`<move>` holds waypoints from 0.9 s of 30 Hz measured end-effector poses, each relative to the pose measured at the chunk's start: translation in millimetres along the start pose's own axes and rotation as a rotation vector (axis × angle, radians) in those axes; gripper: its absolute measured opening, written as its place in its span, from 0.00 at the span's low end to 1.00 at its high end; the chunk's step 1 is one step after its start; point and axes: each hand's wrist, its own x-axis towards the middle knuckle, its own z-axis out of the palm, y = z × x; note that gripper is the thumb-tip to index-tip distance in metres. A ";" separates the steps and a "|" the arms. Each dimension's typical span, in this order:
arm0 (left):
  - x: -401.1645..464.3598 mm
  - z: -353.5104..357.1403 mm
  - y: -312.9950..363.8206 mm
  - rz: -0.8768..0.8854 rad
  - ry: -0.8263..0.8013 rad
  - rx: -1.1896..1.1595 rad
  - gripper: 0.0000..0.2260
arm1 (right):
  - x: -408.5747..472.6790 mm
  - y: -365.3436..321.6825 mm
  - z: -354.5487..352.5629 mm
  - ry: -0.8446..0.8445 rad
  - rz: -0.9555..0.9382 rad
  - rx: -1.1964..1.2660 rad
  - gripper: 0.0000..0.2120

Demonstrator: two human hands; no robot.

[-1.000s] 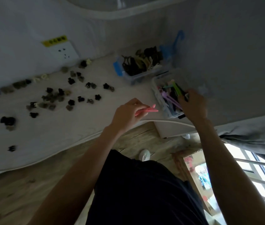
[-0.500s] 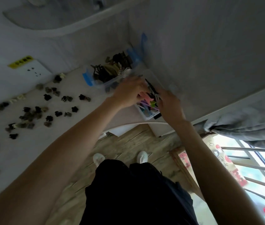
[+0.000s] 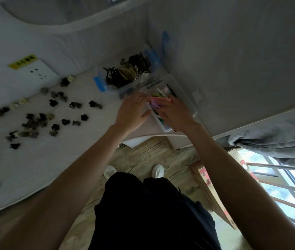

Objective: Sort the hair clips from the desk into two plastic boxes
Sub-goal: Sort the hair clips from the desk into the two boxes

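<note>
A pink hair clip (image 3: 161,99) lies across the top of the near clear plastic box (image 3: 185,95), which holds coloured clips. My left hand (image 3: 132,112) reaches in from the left with its fingertips at the clip's left end. Over the box's near half, my right hand (image 3: 174,114) has its fingers touching the pink and purple clips; its grip is hidden. Behind it stands a second clear box (image 3: 123,90) with blue latches, full of dark and olive claw clips. Several small dark claw clips (image 3: 34,121) lie scattered on the white desk (image 3: 71,156).
A wall socket (image 3: 34,73) with a yellow label sits behind the desk. Grey walls close in at the back and right of the boxes. Below are a wooden floor, my white shoes (image 3: 157,170), a cardboard box (image 3: 213,188), a grey curtain and a window at right.
My left hand carried the pink clip from in front of the desk edge up to the near box. My right hand slid from the box's near end onto the clips inside.
</note>
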 end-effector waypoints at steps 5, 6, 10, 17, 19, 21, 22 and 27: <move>0.2 2.0 0.6 -0.029 0.016 -0.003 0.15 | -1.4 6.4 3.4 0.114 0.151 0.115 0.19; 0.3 1.9 -0.2 -0.031 0.010 0.008 0.15 | -4.7 8.1 4.3 0.114 0.197 0.128 0.20; 0.9 2.2 -1.6 -0.034 -0.012 0.031 0.16 | -18.1 7.7 14.8 0.030 0.308 0.186 0.16; -0.5 2.2 1.3 0.064 0.007 0.121 0.13 | -9.1 -1.8 -1.6 0.274 0.235 0.069 0.18; -1.1 4.6 3.9 0.152 -0.013 0.156 0.10 | 2.3 5.7 -7.5 0.124 0.205 0.027 0.21; -1.8 9.1 12.1 0.182 -0.116 0.174 0.12 | 10.2 13.7 -5.4 0.037 0.192 0.035 0.20; -2.1 11.3 16.1 0.173 -0.160 0.185 0.14 | 9.8 15.6 -2.7 0.029 0.200 0.014 0.18; 6.9 13.0 21.0 0.134 -0.193 0.274 0.16 | -21.8 11.5 5.5 0.048 0.216 -0.178 0.11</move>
